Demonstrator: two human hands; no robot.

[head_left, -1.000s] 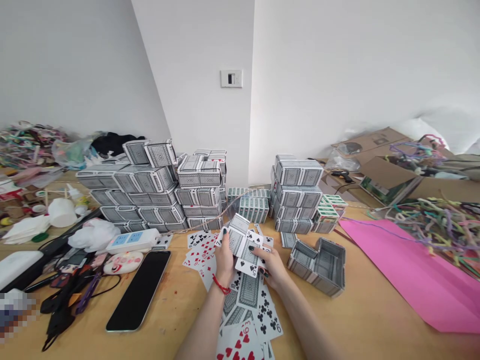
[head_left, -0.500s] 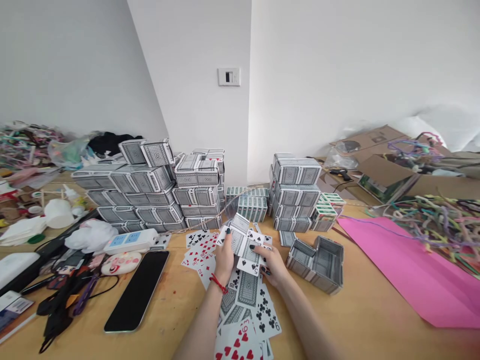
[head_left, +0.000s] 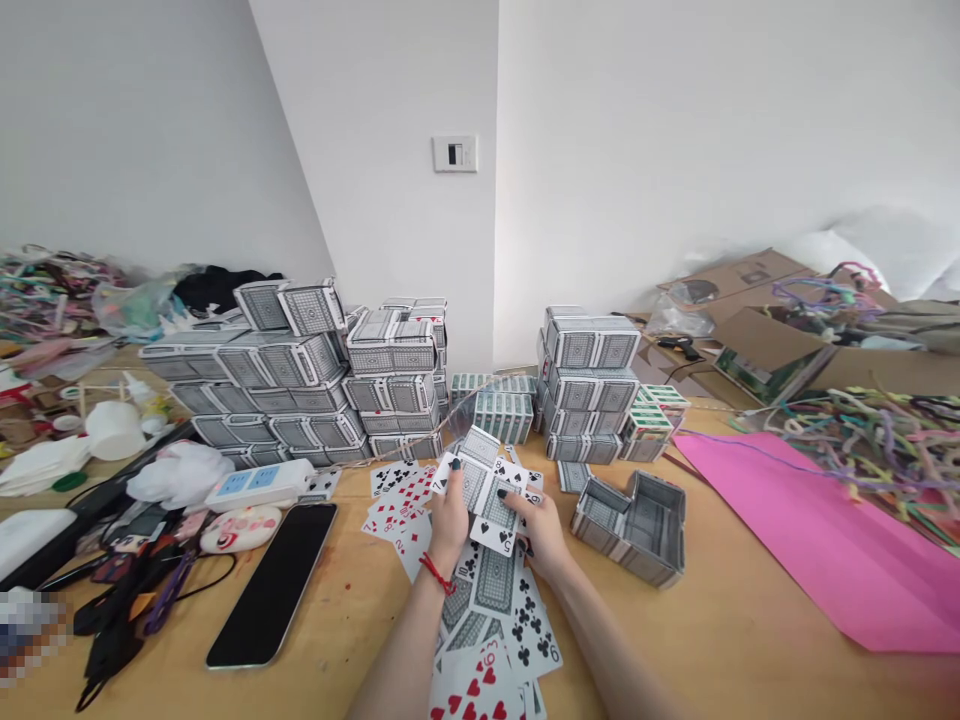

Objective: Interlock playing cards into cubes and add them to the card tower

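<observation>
Both my hands grip a joined cluster of playing cards (head_left: 475, 482), some showing patterned grey backs and others black-suit faces. My left hand (head_left: 451, 512), with a red cord at the wrist, pinches the left side, thumb on top. On the right side, my right hand (head_left: 541, 525) presses its thumb on a card back, fingers underneath. Below the cluster, loose playing cards (head_left: 531, 625) overlap on the wooden table, some face up, some face down. More face-up red cards (head_left: 401, 507) spread left of my hands. An open box made of cards (head_left: 634, 530) sits right of my right hand.
Stacked card blocks (head_left: 270, 362) line the back left, with another stack (head_left: 592, 375) right of centre. A black phone (head_left: 274, 585), a white power strip (head_left: 259, 484) and cables lie left. Pink paper (head_left: 817, 540) and a heap of pipe cleaners (head_left: 885, 440) occupy the right.
The view has shifted very slightly. Both hands keep their hold on the card cluster, almost unmoved; the cards on the table stay put.
</observation>
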